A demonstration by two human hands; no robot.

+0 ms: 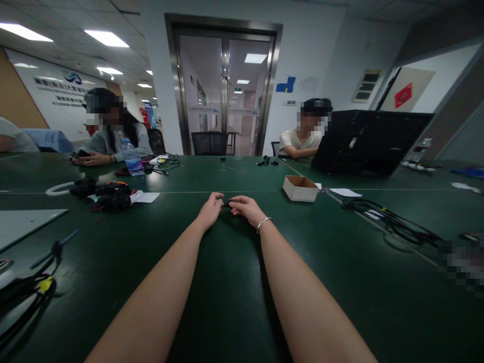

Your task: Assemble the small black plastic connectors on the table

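Right hand [246,208] pinching black piece [227,203] — left hand [210,210] beside it, grip can't be told. Best steadied low over worktop [227,287].

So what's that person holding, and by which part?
A small dark object, its right end between the fingers of the right grip. The left grip is by its other end; contact there is unclear.

The black piece [227,203] between left hand [210,209] and right hand [245,209] is too small to identify.
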